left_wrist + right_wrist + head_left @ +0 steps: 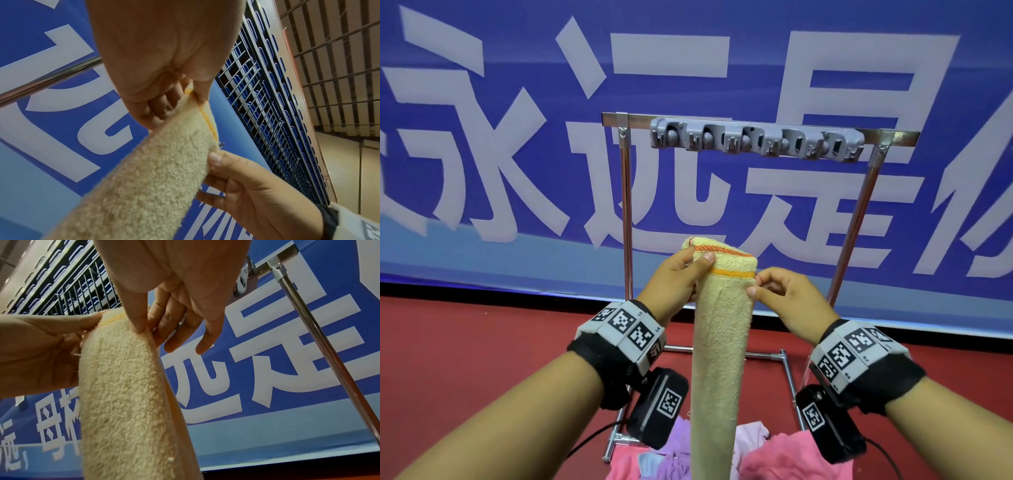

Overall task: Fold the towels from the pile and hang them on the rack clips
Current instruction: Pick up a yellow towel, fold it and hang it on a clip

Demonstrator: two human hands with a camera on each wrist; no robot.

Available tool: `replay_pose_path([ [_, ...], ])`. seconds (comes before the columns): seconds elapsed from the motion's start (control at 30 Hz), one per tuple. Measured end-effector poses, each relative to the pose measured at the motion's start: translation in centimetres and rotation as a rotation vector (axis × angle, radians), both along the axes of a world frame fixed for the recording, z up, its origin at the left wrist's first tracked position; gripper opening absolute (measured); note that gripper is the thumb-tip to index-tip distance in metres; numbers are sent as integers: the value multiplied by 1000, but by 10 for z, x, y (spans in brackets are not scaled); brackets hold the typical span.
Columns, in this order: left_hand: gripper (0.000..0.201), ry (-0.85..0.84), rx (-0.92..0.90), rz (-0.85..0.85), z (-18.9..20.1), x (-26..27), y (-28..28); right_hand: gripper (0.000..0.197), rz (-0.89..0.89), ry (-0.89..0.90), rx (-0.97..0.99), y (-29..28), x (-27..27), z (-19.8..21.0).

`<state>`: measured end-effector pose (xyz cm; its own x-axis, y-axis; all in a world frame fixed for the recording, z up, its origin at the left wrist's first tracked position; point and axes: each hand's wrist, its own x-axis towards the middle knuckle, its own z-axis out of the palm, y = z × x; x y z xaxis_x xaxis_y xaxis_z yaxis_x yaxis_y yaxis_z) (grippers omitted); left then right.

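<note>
L hand (674, 281) + R hand (787, 294) both pinching folded yellow towel (719, 342) top, below rack clips (756, 140).

Above towel: open gap betw. your yellow towel (720, 329) top and the grey clip strip (756, 142); nothing hangs there, you can lift straight up.
Sides: rack (626, 205) uprights stand L and R of your hands; right hand (787, 296) sits near the R upright, left hand (674, 284) near the L one, so little room to swing wide.
Behind: blue banner (482, 137) close behind rack, blocks reach past the frame.
Below: towel hangs down betw. your wrists; pile (784, 455) of pink and purple cloth lies under it, inside rack base bars.
Outer L/R: bare red floor (465, 359), free to pass.
</note>
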<state>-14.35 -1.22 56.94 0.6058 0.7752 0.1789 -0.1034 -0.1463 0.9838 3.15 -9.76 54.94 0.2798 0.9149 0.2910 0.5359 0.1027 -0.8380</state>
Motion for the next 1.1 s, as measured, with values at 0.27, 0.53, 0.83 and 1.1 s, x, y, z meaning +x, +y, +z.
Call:
replay_pose_path([
  [0.27,28,-34,-30,-47,1,2,-1,20,114,295,-165,5,0,-5],
  [0.53,32,13,-59,-39,4,2,6,18,290,424,-273,2,0,-4],
  [0.83,49,138,-120,-149,-25,-20,12,25,294,283,-129,2,-13,15],
  [1.1,40,221,-70,-199,-27,-14,4,27,150,243,-103,4,-8,28],
])
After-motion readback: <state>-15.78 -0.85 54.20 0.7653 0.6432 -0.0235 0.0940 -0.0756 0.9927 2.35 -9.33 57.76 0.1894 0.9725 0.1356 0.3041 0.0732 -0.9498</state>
